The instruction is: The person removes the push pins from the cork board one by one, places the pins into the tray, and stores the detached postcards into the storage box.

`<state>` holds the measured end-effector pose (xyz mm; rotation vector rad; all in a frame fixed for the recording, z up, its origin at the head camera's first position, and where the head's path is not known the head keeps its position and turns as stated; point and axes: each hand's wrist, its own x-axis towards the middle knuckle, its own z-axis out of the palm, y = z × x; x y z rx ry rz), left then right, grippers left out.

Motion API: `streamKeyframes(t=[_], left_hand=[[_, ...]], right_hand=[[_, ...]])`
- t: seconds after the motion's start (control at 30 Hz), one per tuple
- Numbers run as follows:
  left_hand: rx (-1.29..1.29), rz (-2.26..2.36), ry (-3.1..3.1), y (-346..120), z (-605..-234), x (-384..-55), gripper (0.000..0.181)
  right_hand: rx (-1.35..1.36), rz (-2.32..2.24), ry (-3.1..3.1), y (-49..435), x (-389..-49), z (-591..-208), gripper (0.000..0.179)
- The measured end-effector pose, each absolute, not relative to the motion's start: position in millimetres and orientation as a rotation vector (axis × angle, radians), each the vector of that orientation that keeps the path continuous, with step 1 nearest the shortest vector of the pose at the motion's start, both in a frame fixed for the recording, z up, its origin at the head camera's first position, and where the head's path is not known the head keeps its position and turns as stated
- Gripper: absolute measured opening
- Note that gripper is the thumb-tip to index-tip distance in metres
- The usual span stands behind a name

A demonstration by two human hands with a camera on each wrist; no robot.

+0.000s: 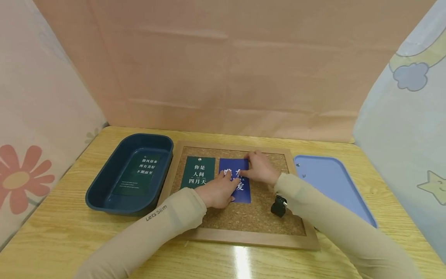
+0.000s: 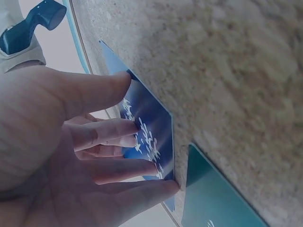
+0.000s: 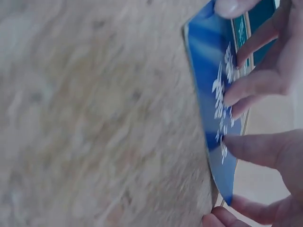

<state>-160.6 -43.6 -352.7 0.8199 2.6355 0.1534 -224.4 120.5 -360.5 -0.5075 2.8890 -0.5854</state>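
A blue card (image 1: 245, 197) with white characters lies on a wood-framed corkboard (image 1: 240, 221). My left hand (image 1: 218, 190) rests spread over its left and lower part. In the left wrist view, the thumb and fingertips of that hand touch the card's face. At the card's upper right is my right hand (image 1: 261, 168). The right wrist view shows its thumb (image 3: 253, 147) on the card and other fingers at the corner; whether they grip the edge is unclear. To the left, a green card (image 1: 189, 164) is on the board, with a pin (image 1: 199, 159) at its top.
A dark blue bin (image 1: 94, 193) stands left of the board, holding another green card (image 1: 134, 180). To the right lies a light blue tray (image 1: 334, 182) with small pins (image 1: 297, 165) at its left side. Walls enclose the table (image 1: 52, 240) at the back and sides.
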Motion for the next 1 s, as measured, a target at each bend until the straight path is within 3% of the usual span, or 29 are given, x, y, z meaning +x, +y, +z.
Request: streamKeyframes(t=[0.43, 1.0], left_hand=[[0.811, 0.182, 2.632, -43, -353, -161, 0.056], [0.821, 0.177, 2.64, -43, -354, -161, 0.057]], right_hand=[[-0.138, -1.082, 2.634, 107, -225, -350, 0.039], [-0.07, -1.262, 2.548, 106, -225, -357, 0.042]])
